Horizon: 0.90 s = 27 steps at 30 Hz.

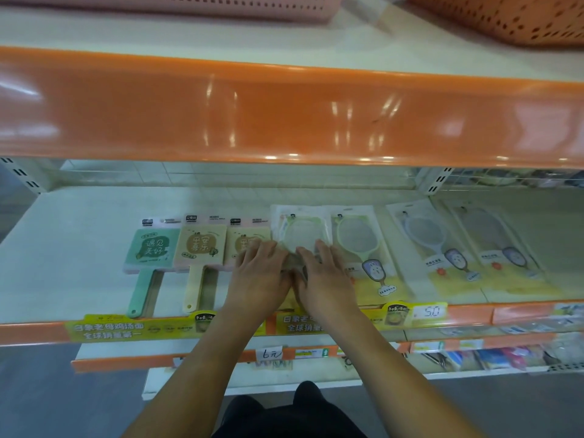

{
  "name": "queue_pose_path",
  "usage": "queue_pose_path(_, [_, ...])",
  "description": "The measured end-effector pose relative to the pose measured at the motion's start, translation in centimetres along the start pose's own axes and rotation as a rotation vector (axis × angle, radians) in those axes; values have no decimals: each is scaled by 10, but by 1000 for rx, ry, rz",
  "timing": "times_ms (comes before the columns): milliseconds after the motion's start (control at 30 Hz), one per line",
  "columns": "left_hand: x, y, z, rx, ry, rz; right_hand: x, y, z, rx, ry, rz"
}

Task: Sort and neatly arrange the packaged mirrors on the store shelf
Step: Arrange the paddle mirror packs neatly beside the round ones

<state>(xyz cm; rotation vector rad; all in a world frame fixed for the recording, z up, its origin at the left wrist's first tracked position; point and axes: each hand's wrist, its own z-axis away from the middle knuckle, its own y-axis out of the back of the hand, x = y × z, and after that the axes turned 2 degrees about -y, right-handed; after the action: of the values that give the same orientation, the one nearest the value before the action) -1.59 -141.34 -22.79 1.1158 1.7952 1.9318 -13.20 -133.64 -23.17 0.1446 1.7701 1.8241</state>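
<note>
On the middle store shelf (79,222), a row of packaged mirrors is laid flat, handles toward the front edge. Both hands are placed side by side on one clear-bagged round mirror w/ a green rim (300,230), approx. centre of the row. The left hand (262,273) and right hand (322,276) are spread flat, fingers straight, pressed down on the pkg's lower half; nothing is pinched. Judged from the pose, the pkg is being squared up or slid into line w/ its neighbours.

At 9 o'clock from the hands, three square paddle mirrors are lined up: a green one (153,248), a beige one (202,245), and a third (245,243) partly covered by the left hand. At 3 o'clock, a second green-rimmed round mirror (357,245) lies just beside, then two pale lilac ones (426,238) farther right, slightly fanned.

At 12 o'clock, the orange lip of the upper shelf (284,112) overhangs, so reach toward the back is likely limited. At 6 o'clock, yellow price strips (126,328) are fixed along the shelf front.
</note>
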Motion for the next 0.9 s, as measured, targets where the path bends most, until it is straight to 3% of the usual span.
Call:
queue_pose_path(400, [-9, -1, -1, 4, 3, -16, 2, -1, -7, -27, 69, -21])
queue_pose_path(700, [-13, 4, -1, -5, -16, 16, -1, 2, -5, -2, 7, -18])
queue_pose_path(900, [-6, 16, -3, -22, -34, 59, -5, -1, 11, 276, -79, -77])
